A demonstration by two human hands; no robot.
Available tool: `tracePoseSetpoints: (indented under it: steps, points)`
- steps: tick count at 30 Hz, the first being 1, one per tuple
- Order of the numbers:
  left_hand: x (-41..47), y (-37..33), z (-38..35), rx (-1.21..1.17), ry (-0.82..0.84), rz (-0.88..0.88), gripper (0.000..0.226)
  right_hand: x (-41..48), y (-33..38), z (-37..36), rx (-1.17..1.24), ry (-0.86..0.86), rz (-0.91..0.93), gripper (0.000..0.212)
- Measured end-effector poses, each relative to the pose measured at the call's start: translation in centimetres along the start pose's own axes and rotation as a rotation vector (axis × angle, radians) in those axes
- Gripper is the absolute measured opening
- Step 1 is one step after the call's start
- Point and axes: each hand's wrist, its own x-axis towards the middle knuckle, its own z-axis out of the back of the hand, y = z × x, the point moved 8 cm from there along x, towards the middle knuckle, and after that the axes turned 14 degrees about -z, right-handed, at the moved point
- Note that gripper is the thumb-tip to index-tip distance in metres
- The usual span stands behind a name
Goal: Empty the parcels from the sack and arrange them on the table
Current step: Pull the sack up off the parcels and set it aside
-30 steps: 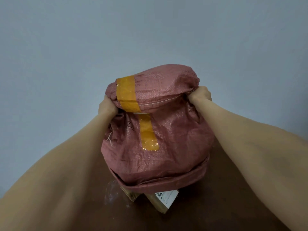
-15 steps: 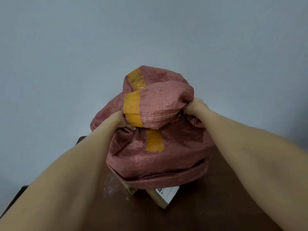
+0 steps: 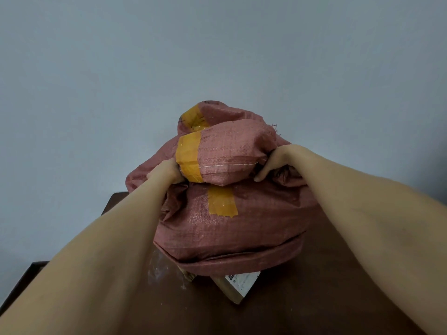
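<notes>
A reddish woven sack (image 3: pixel 242 221) patched with yellow tape stands upside down on the dark brown table (image 3: pixel 302 308), its mouth facing down. My left hand (image 3: pixel 167 174) grips the bunched fabric at the upper left. At the upper right, my right hand (image 3: pixel 273 163) clutches the same folded end. From under the sack's lower rim a cardboard parcel (image 3: pixel 232 287) with a white label pokes out onto the table. A second brown corner (image 3: pixel 187 275) shows just left of it. Whatever else is inside stays hidden.
A plain grey-blue wall fills the background. The table's left edge (image 3: pixel 17 288) and far left corner (image 3: pixel 116 197) are visible. Whitish scuff marks (image 3: pixel 157 267) lie on the tabletop beside the sack.
The sack's top has sunk lower and slumped to the left, with more fabric and a second tape strip showing behind the fold. Both hands have come down with it.
</notes>
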Motion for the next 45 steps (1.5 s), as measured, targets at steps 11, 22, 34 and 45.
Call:
tracePoseSetpoints:
  steps: [11,22,34,45]
  points:
    - [-7.6,-4.5,4.8,0.168,-0.185,0.036,0.06,-0.5,-0.2,2.7,-0.223,-0.492,-0.106,0.085]
    - [-9.3,-5.1,7.1,0.024,-0.241,0.051,0.046,-2.8,-1.3,5.4,0.185,-0.654,-0.051,0.039]
    - [-12.1,-5.1,12.0,-0.148,-0.526,0.1,0.037,-7.4,-1.5,8.0,0.417,-0.805,-0.007,0.031]
    - [-13.7,-5.4,14.4,-0.185,-0.627,0.092,0.03,-9.3,-1.5,9.1,0.498,-0.86,0.035,0.032]
